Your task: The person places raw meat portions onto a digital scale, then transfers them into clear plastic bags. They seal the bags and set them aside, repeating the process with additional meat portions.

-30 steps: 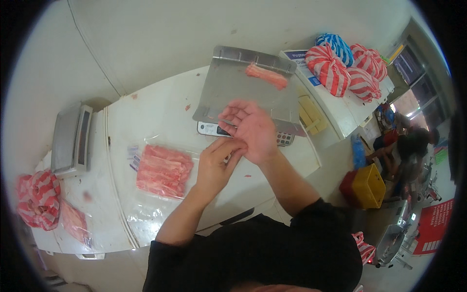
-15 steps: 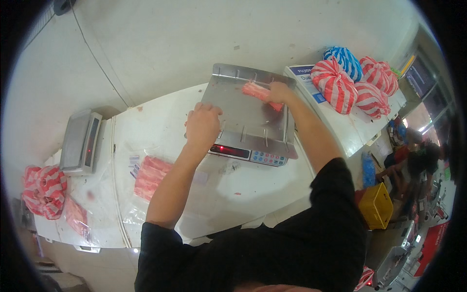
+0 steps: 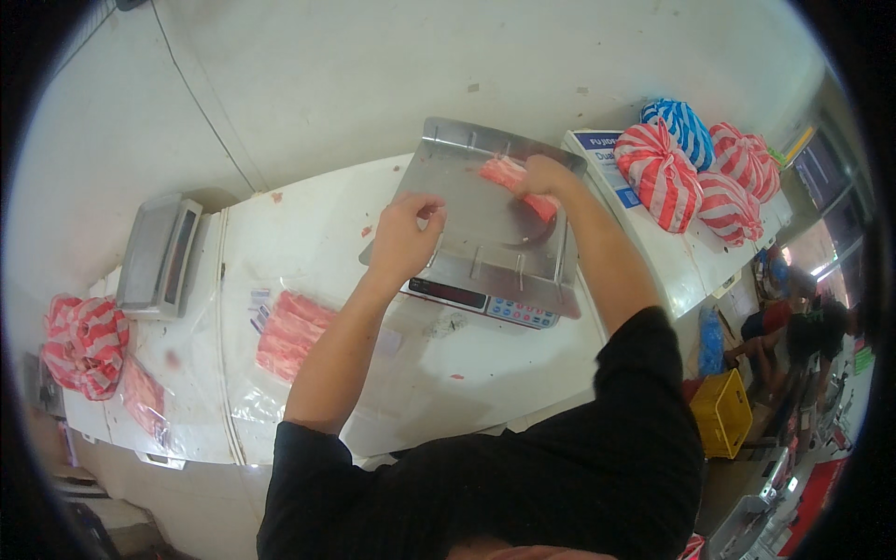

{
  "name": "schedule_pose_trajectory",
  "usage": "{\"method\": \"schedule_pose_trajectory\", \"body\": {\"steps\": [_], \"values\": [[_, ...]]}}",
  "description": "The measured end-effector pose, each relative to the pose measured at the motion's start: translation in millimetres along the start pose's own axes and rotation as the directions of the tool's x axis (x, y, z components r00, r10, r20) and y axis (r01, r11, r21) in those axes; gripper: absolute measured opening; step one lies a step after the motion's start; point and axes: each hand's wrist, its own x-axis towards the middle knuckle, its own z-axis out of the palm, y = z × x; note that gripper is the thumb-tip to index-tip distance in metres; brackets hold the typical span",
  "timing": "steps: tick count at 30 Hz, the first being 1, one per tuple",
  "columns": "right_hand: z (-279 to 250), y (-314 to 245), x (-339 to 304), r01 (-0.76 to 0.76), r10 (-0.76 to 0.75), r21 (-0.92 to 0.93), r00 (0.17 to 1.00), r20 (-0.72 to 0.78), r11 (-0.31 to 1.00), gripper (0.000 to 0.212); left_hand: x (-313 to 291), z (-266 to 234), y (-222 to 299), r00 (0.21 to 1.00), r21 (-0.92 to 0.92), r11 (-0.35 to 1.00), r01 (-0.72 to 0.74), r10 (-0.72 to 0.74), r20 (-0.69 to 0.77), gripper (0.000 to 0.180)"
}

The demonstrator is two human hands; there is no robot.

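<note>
Room: white walls, and a long white table (image 3: 308, 233) covered with clear plastic, seen from the head camera.
Scale: a digital scale (image 3: 485, 303) with a shiny steel pan (image 3: 485, 224) stands near the back edge of the table, in the middle.
Right hand: the right hand (image 3: 541, 177) is closed around a pink pack of sliced meat (image 3: 509, 177) at the back right corner of the pan.
Left hand: the left hand (image 3: 406, 233) lies on the left edge of the pan with fingers curled. It holds nothing that I can see.
Other meat: a second pack of sliced meat (image 3: 289, 336) lies flat near the front edge of the table, left of the scale.
Small machine: a grey box (image 3: 159, 252) sits at the left end of the table.
Bags: striped red and white bags (image 3: 663, 177) and a blue one (image 3: 677, 121) sit on the next counter to the right. Another red striped bag (image 3: 84, 341) is at the far left corner.
What could go wrong: the left hand pressing on the pan could make the weight read too high. The meat sits close to the pan's corner, so it might slide off.
</note>
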Motion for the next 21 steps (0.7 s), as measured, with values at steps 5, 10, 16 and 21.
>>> {"method": "schedule_pose_trajectory", "body": {"steps": [5, 10, 16, 21], "values": [[-4, -26, -22, 0.051, -0.06, -0.096, 0.994, -0.091, 0.994, 0.075, -3, -1, 0, 1.0, 0.015, 1.0, 0.005, -0.005, 0.003, 0.023], [1, -21, -28, 0.146, -0.123, 0.169, 0.982, -0.14, 0.975, 0.067, 0, 10, -9, 0.994, -0.065, 0.995, 0.074, -0.068, 0.085, 0.033], [-45, -62, -82, 0.316, -0.319, 0.544, 0.943, -0.092, 0.777, 0.047, 18, 19, -10, 0.811, -0.67, 0.464, 0.58, -0.401, 0.425, 0.062], [-62, -105, -140, 0.284, -0.484, 0.842, 0.875, -0.03, 0.46, 0.031, 19, 9, 15, 0.725, -0.785, -0.151, 0.6, -0.313, 0.614, 0.069]]}}
